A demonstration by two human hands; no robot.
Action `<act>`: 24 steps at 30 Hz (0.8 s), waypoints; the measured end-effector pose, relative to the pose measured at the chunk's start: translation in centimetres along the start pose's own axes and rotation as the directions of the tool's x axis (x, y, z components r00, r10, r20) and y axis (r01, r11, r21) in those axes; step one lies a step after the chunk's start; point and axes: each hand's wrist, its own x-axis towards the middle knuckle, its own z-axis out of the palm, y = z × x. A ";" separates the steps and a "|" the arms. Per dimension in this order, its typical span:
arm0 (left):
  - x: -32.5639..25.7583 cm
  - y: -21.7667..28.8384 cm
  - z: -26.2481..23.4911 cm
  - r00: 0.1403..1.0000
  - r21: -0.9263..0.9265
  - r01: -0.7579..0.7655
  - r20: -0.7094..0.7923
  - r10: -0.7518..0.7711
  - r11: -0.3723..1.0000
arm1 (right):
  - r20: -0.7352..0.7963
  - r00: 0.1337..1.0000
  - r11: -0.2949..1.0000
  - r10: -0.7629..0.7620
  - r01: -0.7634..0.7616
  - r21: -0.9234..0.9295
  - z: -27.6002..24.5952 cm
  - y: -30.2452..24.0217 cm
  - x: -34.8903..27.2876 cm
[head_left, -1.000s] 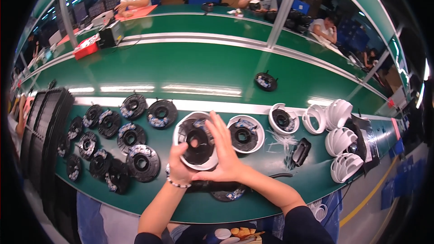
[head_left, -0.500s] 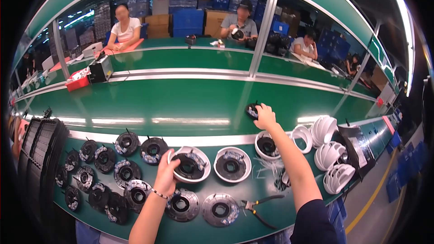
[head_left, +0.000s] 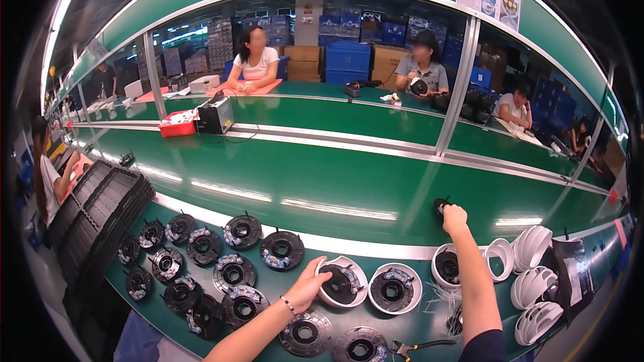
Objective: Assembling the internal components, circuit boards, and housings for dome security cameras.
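Near bench strip: cluster of black round motor parts (head_left: 221, 265) on the left, stacked black trays (head_left: 100, 208) at far left edge. Two white cups holding black parts sit centre: one (head_left: 341, 281) under the left hand, second (head_left: 394, 288) just beside it to the right. White fan housings (head_left: 533, 275) piled at right, pliers (head_left: 419, 346) near the bottom edge. Nothing blocks either hand. Other people sit at benches beyond the green conveyor (head_left: 302, 181).

Left hand (head_left: 310, 286): forearm comes up from the lower edge, fingers spread over the left rim of the near white cup, loosely curled, touching it; can't tell if it's actually gripped.

Right hand (head_left: 454, 218): arm stretched far forward across the bench onto the conveyor, fingers closed round a small black round part (head_left: 440, 206) lying on the belt, well apart from the rest of the parts.
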 end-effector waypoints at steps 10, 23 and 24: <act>-0.6 1.1 -1.0 0.999 0.050 -0.014 0.050 0.011 0.999 | -0.297 0.928 0.926 -0.225 0.299 0.230 -11.5 -6.0 -5.5; -8.5 4.2 0.6 0.910 -0.493 0.059 0.385 0.157 0.868 | -0.791 0.296 0.448 -0.536 0.894 0.032 -19.9 -15.5 -21.9; -8.4 3.8 0.4 0.893 -0.561 0.144 0.428 0.137 0.815 | -0.797 0.281 0.428 -0.535 0.903 0.031 -19.6 -15.6 -22.2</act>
